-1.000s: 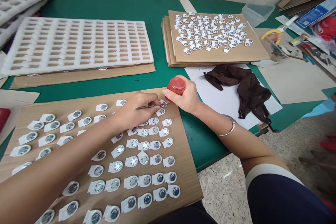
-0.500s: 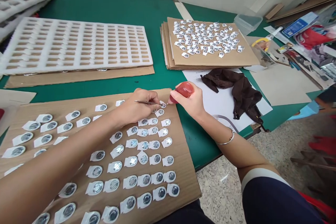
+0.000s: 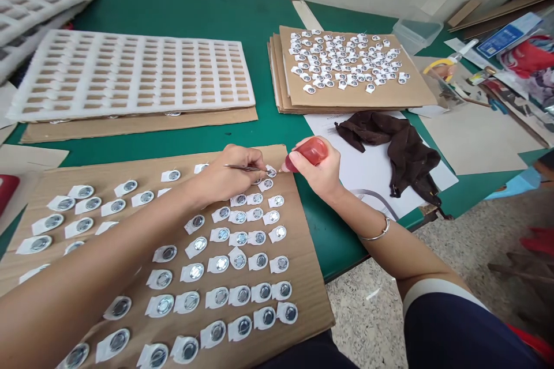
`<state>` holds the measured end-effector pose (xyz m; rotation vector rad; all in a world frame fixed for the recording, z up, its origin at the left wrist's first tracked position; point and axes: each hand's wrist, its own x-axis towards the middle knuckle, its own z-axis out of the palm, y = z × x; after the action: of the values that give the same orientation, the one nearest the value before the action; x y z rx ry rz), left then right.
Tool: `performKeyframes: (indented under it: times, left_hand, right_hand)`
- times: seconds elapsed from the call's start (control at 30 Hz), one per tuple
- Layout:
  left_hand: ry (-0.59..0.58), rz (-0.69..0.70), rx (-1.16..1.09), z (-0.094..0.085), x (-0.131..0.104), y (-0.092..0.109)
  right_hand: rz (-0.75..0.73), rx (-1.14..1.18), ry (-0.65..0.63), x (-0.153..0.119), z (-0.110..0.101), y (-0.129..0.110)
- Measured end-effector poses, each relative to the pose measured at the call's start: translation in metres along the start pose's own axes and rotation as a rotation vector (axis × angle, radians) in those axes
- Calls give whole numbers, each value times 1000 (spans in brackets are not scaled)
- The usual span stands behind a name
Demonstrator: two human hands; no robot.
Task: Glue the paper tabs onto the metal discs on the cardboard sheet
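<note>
My left hand [image 3: 234, 172] is closed on thin metal tweezers [image 3: 239, 168], their points beside a small round metal piece on a white tab [image 3: 270, 171]. That piece sits near the far right corner of a brown cardboard sheet [image 3: 309, 277]. My right hand [image 3: 325, 177] wraps round a red squeeze bottle [image 3: 312, 151], tilted with its narrow tip just to the right of the same piece. I cannot tell whether the tip touches it. Rows of similar pieces [image 3: 244, 295] cover the cardboard, and my left forearm hides some of them.
Behind stands a white foam tray [image 3: 142, 72] with many slots. A cardboard stack [image 3: 355, 98] at the back carries many more small pieces. Right of my hand, a dark brown cloth [image 3: 400, 150] lies on white paper [image 3: 346, 167]. Yellow-handled scissors [image 3: 439, 63] lie farther right.
The view has shifted slightly, moving the scene a little to the right. Both hands keep their grips on the tweezers and bottle, with the bottle tip still beside the same piece.
</note>
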<state>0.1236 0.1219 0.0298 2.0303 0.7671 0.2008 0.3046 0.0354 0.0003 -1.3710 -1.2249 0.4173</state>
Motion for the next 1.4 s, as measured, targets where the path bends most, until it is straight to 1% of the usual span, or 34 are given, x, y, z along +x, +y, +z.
performKeyframes:
  times: [0.27,0.43,0.67,0.8,1.0,1.23,1.4]
  left_hand:
    - [2,-8,-15,0,0,0]
    - [7,-14,-18,0,-1,0]
    - [5,-38,-39,1,0,-2]
    - [10,-41,-20,1,1,-3]
    - [6,-36,-25,0,1,-4]
    - [6,-70,-12,-1,2,-1]
    - [2,-107,3,-2,2,0]
  right_hand:
    - [-22,-69,-2,0,0,1]
    - [-1,-67,-23,-1,0,5]
    - [-27,-118,-10,-1,0,1]
    - [-26,-106,-23,-1,0,1]
    - [45,-98,-41,-3,1,5]
    - [-2,-98,-20,-2,0,3]
    - [10,-85,-38,-3,0,3]
